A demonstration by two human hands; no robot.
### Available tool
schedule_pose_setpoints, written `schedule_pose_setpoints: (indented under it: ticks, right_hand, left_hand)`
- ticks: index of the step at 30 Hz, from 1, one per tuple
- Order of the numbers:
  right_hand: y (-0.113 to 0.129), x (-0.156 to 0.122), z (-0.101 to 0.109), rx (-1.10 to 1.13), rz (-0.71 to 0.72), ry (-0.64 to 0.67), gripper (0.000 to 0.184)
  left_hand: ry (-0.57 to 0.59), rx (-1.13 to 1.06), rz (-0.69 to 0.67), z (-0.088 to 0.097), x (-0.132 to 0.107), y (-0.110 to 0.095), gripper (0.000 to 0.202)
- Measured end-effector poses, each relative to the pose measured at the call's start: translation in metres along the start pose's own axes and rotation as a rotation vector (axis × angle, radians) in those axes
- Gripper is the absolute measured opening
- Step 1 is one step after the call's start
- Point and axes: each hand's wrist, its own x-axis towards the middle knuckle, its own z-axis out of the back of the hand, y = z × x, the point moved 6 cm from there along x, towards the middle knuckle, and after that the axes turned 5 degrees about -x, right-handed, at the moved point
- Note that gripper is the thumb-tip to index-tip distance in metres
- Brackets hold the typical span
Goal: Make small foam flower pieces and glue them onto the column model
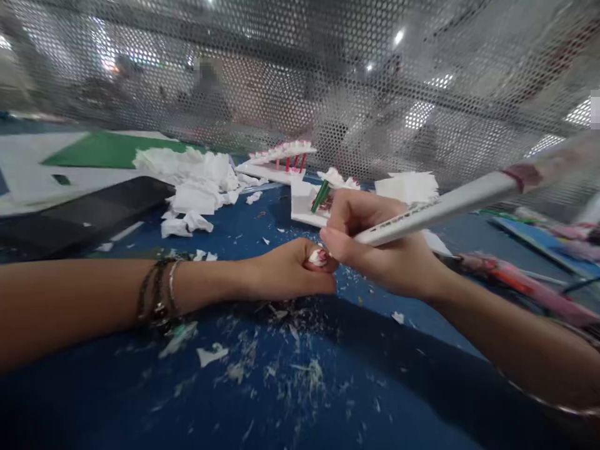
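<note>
Two hands meet mid-frame over the blue tabletop [262, 387]: left hand [285, 272], its grip pinched tight on a small white piece [318, 257], and right hand [375, 253], wrapped around a white pen-like tool [445, 209]. A slip could jab the fingertips.

The left hand [285, 272] is lying curled, fingers pinching closed, its forearm stretching in from the left with bracelets circling the wrist. The right hand [375, 247] is gripping closed just beside it, their fingertips touching.
</note>
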Motion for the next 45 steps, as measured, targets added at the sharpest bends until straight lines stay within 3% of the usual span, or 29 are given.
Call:
schedule_pose_setpoints:
  ticks: [5,15,37,42,45]
  right_hand:
    - [-0.0003,-0.0018,0.0019,-0.048,0.023,-0.07,0.021]
    - [0.0014,-0.0003,0.003,-0.011,0.024,-0.082,0.022]
    - [0.0004,-0.0011,-0.0005,0.04,-0.008,-0.03,0.02]
    - [0.0032,-0.0006,0.0016,0.02,0.002,-0.077,0.021]
    - [0.0015,-0.0002,-0.0002,0.003,-0.004,-0.029,0.021]
  left_hand:
    - [0.004,-0.05,-0.033,0.0009,0.0049,0.0034,0.023]
    - [0.009,-0.076,-0.058,0.001,0.0049,0.002,0.027]
    - [0.008,-0.026,-0.025,0.0002,0.0047,0.0043,0.024]
    - [-0.013,0.01,-0.014,0.0008,0.004,0.0026,0.023]
    - [-0.019,0.024,0.001,0.0005,0.0042,0.0033,0.023]
